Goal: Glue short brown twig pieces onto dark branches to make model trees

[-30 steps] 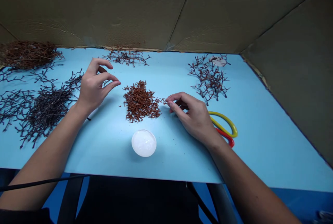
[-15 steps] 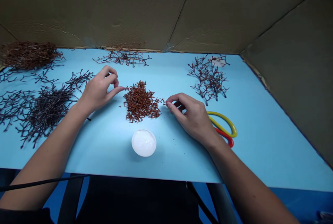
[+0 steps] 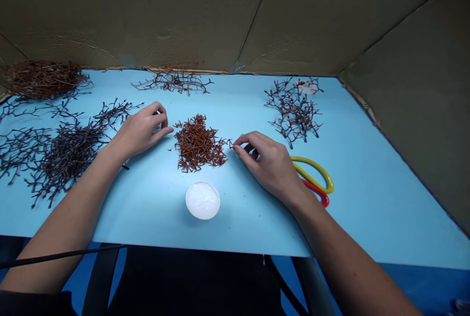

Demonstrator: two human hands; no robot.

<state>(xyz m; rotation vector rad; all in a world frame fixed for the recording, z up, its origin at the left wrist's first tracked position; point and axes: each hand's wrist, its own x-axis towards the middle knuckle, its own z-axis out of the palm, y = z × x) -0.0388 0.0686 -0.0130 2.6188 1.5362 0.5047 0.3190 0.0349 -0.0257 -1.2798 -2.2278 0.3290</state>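
Note:
A heap of short reddish-brown stick-like pieces (image 3: 198, 145) lies in the middle of the blue tabletop. To its left is my left hand (image 3: 145, 127), its fingers curled, with a gap between them and the outstretched thumb. A few loose brown bits lie close to that thumb, and nothing shows in the hand. On the heap's right side, my right hand (image 3: 266, 159) pinches a small brown stick piece (image 3: 230, 144) between thumb and index finger, at the heap's edge. Nearer to me stands a small white bowl (image 3: 202, 201) holding a clear or whitish substance that I cannot make out.
Dark branching twigs (image 3: 73, 152) spread at the left, beside a brown wiry bundle (image 3: 46, 79). Thin brown twigs (image 3: 176, 81) lie at the back; more branched ones (image 3: 295, 110) are at the right, with a white object behind. Yellow and red handles (image 3: 326, 179) sit by my right wrist.
My left thumb has drawn back slightly left and down from the loose bits beside the heap. My right hand stays nearly in place, pinching at the heap's right edge.

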